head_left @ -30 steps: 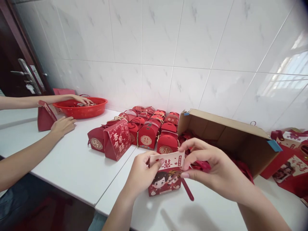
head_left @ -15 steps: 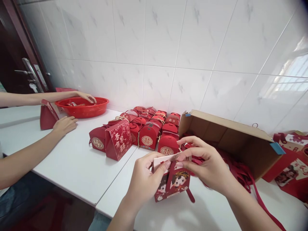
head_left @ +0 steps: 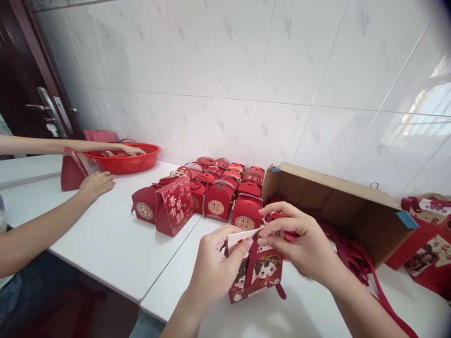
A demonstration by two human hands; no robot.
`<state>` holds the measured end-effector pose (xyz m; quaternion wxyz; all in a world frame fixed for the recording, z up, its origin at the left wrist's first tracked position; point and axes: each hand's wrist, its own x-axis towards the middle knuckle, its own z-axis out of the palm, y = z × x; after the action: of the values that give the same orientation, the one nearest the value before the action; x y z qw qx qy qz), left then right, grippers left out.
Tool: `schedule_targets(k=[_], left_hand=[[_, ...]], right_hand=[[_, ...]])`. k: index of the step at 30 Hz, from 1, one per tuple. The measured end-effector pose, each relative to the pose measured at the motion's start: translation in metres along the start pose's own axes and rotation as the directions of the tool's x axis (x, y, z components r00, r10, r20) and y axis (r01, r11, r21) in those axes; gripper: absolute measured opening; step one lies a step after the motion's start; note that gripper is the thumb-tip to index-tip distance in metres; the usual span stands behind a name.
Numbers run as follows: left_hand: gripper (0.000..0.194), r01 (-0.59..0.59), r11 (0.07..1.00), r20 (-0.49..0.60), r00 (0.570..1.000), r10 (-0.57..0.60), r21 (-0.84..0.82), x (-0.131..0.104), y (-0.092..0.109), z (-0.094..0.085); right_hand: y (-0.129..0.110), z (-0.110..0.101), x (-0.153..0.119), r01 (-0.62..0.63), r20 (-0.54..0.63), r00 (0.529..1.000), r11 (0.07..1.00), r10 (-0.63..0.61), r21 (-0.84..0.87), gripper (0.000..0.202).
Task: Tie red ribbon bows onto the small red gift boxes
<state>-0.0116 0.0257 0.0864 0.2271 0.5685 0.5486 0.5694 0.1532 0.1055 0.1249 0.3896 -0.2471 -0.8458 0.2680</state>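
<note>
Between my hands is a red paper gift box (head_left: pixel 266 272) printed with cartoon figures, held just above the white table. My left hand (head_left: pixel 220 263) pinches its top edge, thumb in front and fingers behind. Thumb and index finger of my right hand (head_left: pixel 291 234) close on the same top edge, where a dark red ribbon (head_left: pixel 251 270) runs down the front. A ribbon end hangs below the box at its right. Behind it stand several finished-looking red gift boxes (head_left: pixel 218 199) with gold emblems, some tied with cord. A triangular red box (head_left: pixel 174 206) stands at their left front.
An open cardboard box (head_left: pixel 331 188) lies on its side at right, dark red ribbons (head_left: pixel 355 249) spilling out. Red bags (head_left: pixel 430 244) stand beyond it. At left, another person's hand (head_left: pixel 132 150) reaches into a red plastic basin (head_left: pixel 123 164); their other hand (head_left: pixel 97 183) rests by a red box (head_left: pixel 72 171).
The gift box sits slightly lower and further right in view, still in both my hands. The other person's hand has gone deeper into the basin.
</note>
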Motion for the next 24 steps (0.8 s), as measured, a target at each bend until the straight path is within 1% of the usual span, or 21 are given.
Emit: schedule_targets(k=[2,4,5,7,8,10,12,14,15,16,17,19,21,23,24], left_hand=[[0.017,-0.002,1.000,0.003,1.000,0.002,-0.018,-0.001,0.000,0.001],[0.019,0.014,0.999,0.010,1.000,-0.013,-0.050,-0.001,0.001,0.003],[0.020,0.026,0.997,0.016,1.000,-0.025,-0.074,-0.001,0.001,0.004],[0.023,0.044,0.991,0.021,0.999,-0.042,-0.124,0.000,0.001,0.006],[0.023,0.049,0.988,0.019,0.999,-0.047,-0.146,0.000,0.000,0.007],[0.023,0.054,0.983,0.017,0.999,-0.051,-0.175,0.001,-0.001,0.008],[0.024,0.055,0.982,0.040,0.998,-0.048,-0.178,0.001,-0.002,0.009],[0.041,0.055,0.989,0.080,0.996,-0.044,-0.140,0.002,-0.004,0.009],[0.049,0.054,0.993,0.089,0.995,-0.045,-0.101,0.003,-0.004,0.009],[0.053,0.053,0.997,0.084,0.995,-0.048,-0.056,0.003,-0.005,0.009],[0.053,0.049,0.999,0.073,0.996,-0.048,-0.014,0.003,-0.006,0.009],[0.041,0.045,0.998,0.041,0.998,-0.046,0.037,0.004,-0.008,0.010],[0.027,0.062,0.997,0.024,0.998,-0.063,0.043,0.005,-0.010,0.009],[0.014,0.098,0.993,0.058,0.993,-0.102,0.067,0.006,-0.011,0.005],[0.011,0.113,0.990,0.089,0.989,-0.121,0.090,0.007,-0.011,0.001]], right_hand=[[0.000,0.001,0.000,0.016,-0.014,1.000,1.000,-0.016,0.007,0.008],[0.001,0.003,0.000,0.020,-0.051,0.999,0.998,-0.017,0.057,0.007],[0.001,0.005,0.000,0.007,-0.073,0.997,0.995,0.000,0.096,0.009],[0.003,0.009,0.000,-0.046,-0.089,0.994,0.979,0.065,0.201,0.020],[0.004,0.011,0.001,-0.084,-0.073,0.992,0.963,0.106,0.256,0.026],[0.006,0.014,0.002,-0.163,-0.015,0.984,0.929,0.178,0.333,0.030],[0.008,0.015,0.003,-0.207,0.008,0.976,0.913,0.219,0.351,0.030],[0.008,0.014,0.004,-0.210,-0.022,0.973,0.922,0.229,0.324,0.030],[0.008,0.012,0.005,-0.202,-0.050,0.973,0.930,0.227,0.306,0.030],[0.008,0.010,0.005,-0.194,-0.082,0.971,0.939,0.226,0.285,0.029],[0.007,0.008,0.006,-0.191,-0.116,0.967,0.945,0.227,0.265,0.029],[0.005,0.004,0.006,-0.196,-0.180,0.954,0.952,0.241,0.235,0.030],[0.004,0.001,0.005,-0.210,-0.216,0.941,0.950,0.261,0.231,0.031],[0.003,-0.002,0.005,-0.223,-0.222,0.935,0.945,0.277,0.238,0.031],[0.002,-0.004,0.004,-0.227,-0.222,0.934,0.944,0.280,0.240,0.031]])
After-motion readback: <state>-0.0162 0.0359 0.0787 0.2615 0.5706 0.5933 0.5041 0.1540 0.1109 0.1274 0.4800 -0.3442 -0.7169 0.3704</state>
